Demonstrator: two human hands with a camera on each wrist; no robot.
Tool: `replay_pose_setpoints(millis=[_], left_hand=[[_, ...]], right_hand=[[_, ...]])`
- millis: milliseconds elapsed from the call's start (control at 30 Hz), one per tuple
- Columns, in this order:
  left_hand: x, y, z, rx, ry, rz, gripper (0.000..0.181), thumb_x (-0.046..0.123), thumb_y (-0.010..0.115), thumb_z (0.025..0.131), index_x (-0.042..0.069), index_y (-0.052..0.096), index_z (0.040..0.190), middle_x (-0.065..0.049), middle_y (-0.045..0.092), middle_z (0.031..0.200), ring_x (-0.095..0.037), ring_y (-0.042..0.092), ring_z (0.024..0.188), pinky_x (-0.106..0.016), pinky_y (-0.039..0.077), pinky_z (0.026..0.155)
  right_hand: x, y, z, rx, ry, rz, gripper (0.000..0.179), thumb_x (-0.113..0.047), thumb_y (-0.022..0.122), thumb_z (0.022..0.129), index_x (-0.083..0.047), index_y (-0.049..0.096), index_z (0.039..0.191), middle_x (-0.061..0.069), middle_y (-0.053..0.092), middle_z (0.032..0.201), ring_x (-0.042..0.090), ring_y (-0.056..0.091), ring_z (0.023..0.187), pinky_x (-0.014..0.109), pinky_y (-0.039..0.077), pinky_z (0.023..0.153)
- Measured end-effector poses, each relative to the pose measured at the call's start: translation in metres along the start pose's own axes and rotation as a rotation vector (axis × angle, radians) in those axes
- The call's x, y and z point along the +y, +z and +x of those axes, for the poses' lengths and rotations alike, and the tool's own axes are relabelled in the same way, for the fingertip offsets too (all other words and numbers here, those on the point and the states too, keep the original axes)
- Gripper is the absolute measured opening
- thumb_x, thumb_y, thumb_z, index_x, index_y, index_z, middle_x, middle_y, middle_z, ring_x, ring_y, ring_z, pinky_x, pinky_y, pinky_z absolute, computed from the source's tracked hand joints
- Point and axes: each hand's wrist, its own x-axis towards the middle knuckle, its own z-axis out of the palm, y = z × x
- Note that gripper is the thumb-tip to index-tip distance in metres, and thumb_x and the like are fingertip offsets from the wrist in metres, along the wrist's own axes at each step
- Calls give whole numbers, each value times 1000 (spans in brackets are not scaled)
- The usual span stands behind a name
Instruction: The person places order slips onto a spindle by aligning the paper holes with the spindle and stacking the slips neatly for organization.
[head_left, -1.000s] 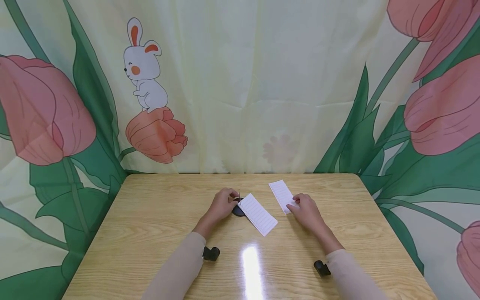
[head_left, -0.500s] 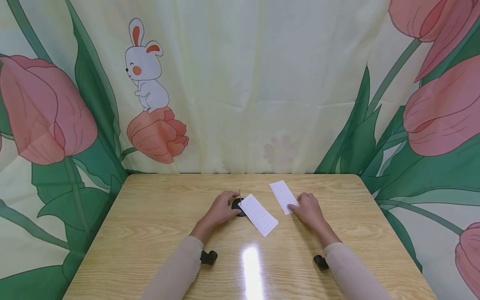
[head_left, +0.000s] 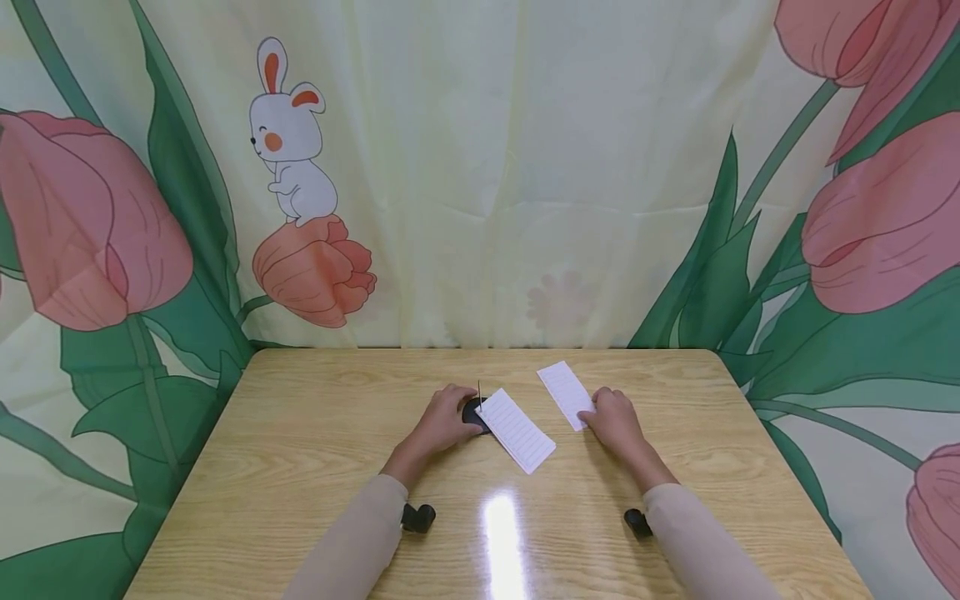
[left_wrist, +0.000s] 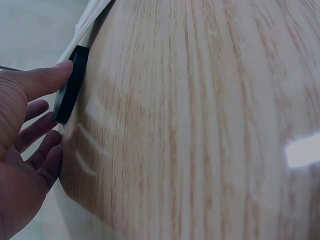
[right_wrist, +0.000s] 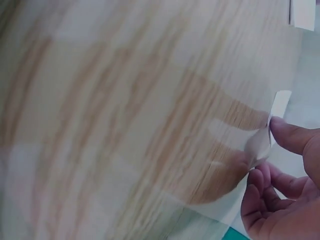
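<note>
A bill spike (head_left: 472, 414) with a round black base and a thin upright rod stands near the table's middle. My left hand (head_left: 441, 419) holds its base between thumb and fingers; the left wrist view shows the thumb on the edge of the black disc (left_wrist: 73, 87). Several printed white slips (head_left: 517, 432) lie stacked on the spike, the rod at their upper left corner, slanting down to the right. Farther right lies a separate printed slip (head_left: 562, 388). My right hand (head_left: 617, 422) pinches its lower right part, the thumb on the paper (right_wrist: 280, 103) in the right wrist view.
The wooden table (head_left: 315, 433) ends at a far edge before a curtain (head_left: 450, 167) printed with tulips and a rabbit. A bright light reflection (head_left: 502, 542) lies on the near part of the tabletop. Black wrist cameras (head_left: 418, 518) sit at both cuffs.
My left fingers have moved from beside the rod and the stack's corner to spread round the base. My right hand keeps at the separate slip, its fingers shifted slightly toward the slip's right edge.
</note>
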Motion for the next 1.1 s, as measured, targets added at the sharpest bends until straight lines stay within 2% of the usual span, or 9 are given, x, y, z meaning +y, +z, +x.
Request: replay_pose_setpoints(millis=[300,500,633,867,1000,1100], left_hand=[[0,3,1,5,-13,27,63,17,91,79,4,64,134,-15,61,133,-35,53,125,-49,45,108],[1,3,0,4,-24,20,62,17,90,80,5,65,135,-14,61,132,-34,53,124,-48,46,106],[0,3,0,-3,-33,18,61,18,90,80,5,65,134,-14,60,133,-33,52,124,-49,46,105],[0,2,1,-13,-44,20,59,19,90,81,6,66,133,-13,59,131,-33,52,122,-49,47,104],[1,2,1,-11,-48,21,59,19,90,81,7,66,133,-13,59,131,-32,52,121,-48,47,103],[1,3,1,-6,-44,16,59,19,90,81,6,66,133,-13,59,130,-33,52,121,-48,46,103]], right_hand=[[1,1,2,-50,36,93,35,-13,74,94,13,59,113,25,63,104,34,58,96,49,50,87],[1,-1,1,-54,64,79,39,-15,75,93,13,59,113,27,56,108,37,54,98,50,47,88],[1,-2,0,-66,74,108,38,-16,74,95,11,55,115,26,59,109,36,57,100,49,48,90],[8,-2,0,-37,15,143,27,-10,70,96,8,56,112,24,67,107,32,60,95,47,51,86],[15,-4,-2,2,-22,158,24,-8,64,98,8,59,115,25,68,110,34,63,99,49,52,88],[18,-8,-5,30,-22,177,26,-8,62,99,9,60,119,27,68,115,38,64,105,52,52,92]])
